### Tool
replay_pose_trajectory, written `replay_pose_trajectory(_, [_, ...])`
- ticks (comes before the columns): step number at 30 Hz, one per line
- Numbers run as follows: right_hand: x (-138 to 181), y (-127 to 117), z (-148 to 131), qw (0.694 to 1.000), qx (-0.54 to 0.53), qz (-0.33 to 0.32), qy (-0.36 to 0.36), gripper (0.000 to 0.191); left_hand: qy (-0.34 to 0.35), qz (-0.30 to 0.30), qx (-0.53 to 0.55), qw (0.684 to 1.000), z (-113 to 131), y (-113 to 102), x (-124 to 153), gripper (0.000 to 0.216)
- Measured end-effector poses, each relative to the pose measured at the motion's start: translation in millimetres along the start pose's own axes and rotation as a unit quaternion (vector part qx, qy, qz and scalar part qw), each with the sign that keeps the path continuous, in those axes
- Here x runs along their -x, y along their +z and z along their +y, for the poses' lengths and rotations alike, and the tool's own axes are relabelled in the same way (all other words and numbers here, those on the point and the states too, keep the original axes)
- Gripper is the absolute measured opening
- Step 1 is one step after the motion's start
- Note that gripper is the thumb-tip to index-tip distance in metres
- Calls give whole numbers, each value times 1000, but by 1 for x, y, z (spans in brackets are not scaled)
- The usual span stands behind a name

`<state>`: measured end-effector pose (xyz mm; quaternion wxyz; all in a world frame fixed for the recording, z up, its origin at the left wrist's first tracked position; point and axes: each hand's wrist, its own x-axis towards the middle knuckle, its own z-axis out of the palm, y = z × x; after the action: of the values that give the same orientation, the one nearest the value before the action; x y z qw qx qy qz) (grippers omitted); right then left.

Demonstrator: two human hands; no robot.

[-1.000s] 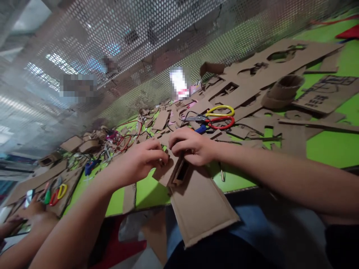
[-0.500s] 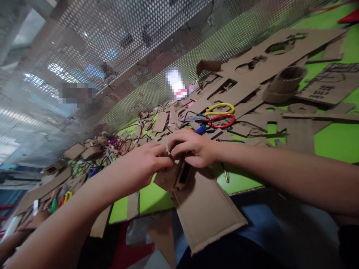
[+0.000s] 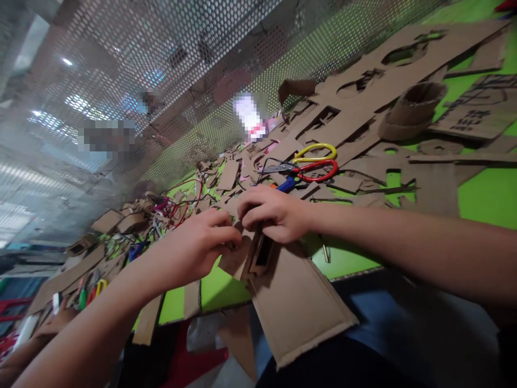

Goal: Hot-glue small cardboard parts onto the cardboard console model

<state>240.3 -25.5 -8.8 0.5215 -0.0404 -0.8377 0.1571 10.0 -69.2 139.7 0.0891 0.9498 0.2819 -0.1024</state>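
A slotted cardboard piece (image 3: 262, 258) with a narrow, hollow box-like channel stands on one end of a long, flat cardboard panel (image 3: 307, 310). My right hand (image 3: 278, 213) is closed over the upper part of this slotted piece, fingers curled and thumb along its side. At its left side, my left hand (image 3: 210, 237) has bent fingers and thumb pinched at the piece's cardboard flap (image 3: 233, 261); the fingertips are partly hidden. The panel juts past the table edge towards my lap.
Scissors (image 3: 317, 163) with yellow and red handles lie beyond my hands, beside a blue-handled tool (image 3: 286, 184). Cardboard scraps and a cardboard tube (image 3: 420, 105) cover the green table (image 3: 484, 196). A perforated screen (image 3: 194, 97) rises behind. Another person's hand (image 3: 60, 318) is at far left.
My left hand has shifted slightly left, with its fingertips a little farther from my right hand. My right hand stays on the slotted cardboard piece. The view has shifted slightly.
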Motion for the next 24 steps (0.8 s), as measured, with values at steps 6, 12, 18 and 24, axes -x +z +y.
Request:
replay_pose_trajectory(6, [1, 0, 1, 999, 7, -36, 19, 35, -23, -2, 70, 997, -7, 1, 3, 24])
replay_pose_trajectory(12, [1, -3, -3, 1000, -2, -24, 16, 33, -24, -2, 99, 995, -8, 0, 2, 22])
replay_pose_trajectory(18, [3, -6, -7, 998, 10, -60, -1, 37, -32, 24, 142, 989, -11, 4, 1, 16])
replay_pose_trajectory(24, [16, -7, -6, 995, 99, -20, 9, 41, -14, 51, 171, 984, -15, 11, 2, 17])
